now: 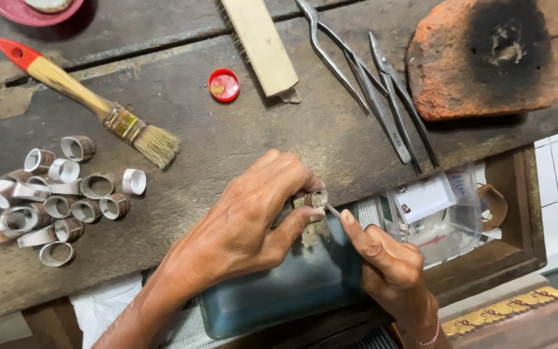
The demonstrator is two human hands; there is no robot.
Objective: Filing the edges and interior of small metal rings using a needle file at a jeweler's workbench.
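Note:
My left hand (253,213) grips a small metal ring (313,199) between thumb and fingers, at the front edge of the dark wooden workbench (240,142). My right hand (385,265) pinches a thin metal tool (332,209) whose tip touches the ring. Both hands hover over a dark blue-grey tin (279,291) below the bench edge.
A pile of several metal rings (53,197) lies at the left. Behind them lies a paintbrush (98,106) with a red-tipped handle. A red cap (224,84), a wooden-backed brush (259,42), tweezers and shears (376,90) and a scorched brick (485,58) sit further back. A drawer (505,213) holds plastic bags.

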